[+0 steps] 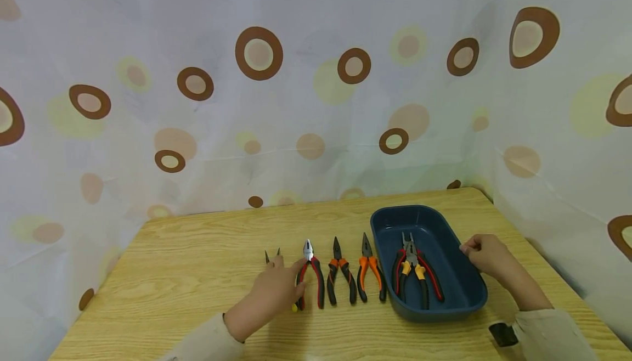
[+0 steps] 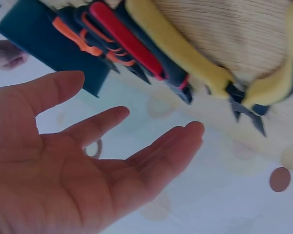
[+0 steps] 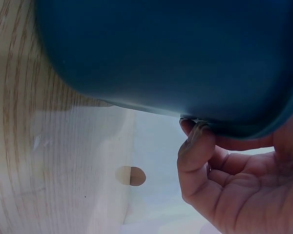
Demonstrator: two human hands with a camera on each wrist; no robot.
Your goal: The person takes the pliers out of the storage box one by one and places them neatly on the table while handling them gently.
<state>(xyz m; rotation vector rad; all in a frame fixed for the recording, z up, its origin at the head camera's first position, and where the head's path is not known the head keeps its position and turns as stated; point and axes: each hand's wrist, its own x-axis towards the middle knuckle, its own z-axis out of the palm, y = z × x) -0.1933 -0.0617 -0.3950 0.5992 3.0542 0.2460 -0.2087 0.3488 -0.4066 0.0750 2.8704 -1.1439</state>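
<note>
My left hand hovers over the yellow-handled pliers, fingers spread and nothing in the palm. In the head view it hides most of those pliers; only their dark tips and a bit of yellow handle show. Right beside it lie combination pliers with red-and-black handles. On the far side, my right hand pinches the rim of a dark blue tray between thumb and fingers. Inside the tray, yellow-and-black-handled pliers lie over a red-and-black-handled pair.
Between the left hand and the tray, long-nose pliers with black-and-orange handles and another orange-handled pair lie in a row, jaws pointing away. All rest on a wood-grain table. A patterned curtain hangs behind and at the sides.
</note>
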